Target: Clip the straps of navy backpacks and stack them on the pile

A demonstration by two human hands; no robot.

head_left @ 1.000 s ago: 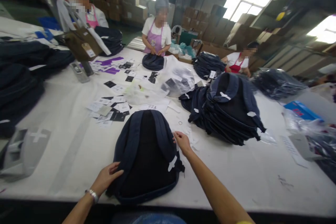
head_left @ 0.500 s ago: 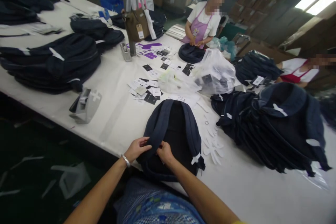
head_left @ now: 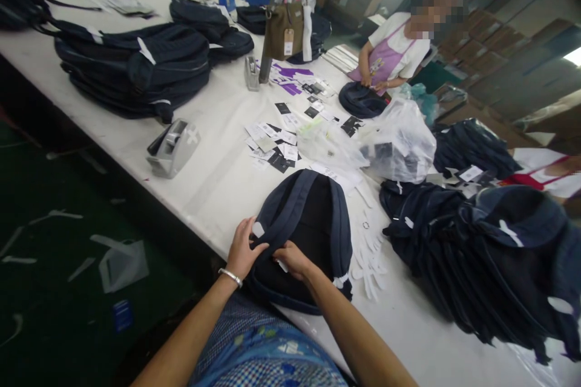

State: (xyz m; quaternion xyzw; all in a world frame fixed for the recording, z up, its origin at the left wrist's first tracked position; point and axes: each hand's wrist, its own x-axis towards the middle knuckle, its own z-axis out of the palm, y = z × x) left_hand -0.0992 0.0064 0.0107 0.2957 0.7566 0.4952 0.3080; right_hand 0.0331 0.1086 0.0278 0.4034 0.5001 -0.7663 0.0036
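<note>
Currently, in the head view, touching the navy backpack at one strap with the left hand, holding thumb and fingers apart beside a white tag. Curling the fingers of the right hand together at that strap's inner edge, partly covering a white scrap; cannot tell whether clamped on either. Working with the backpack lying straps up on the bench, near scattered cards.
</note>
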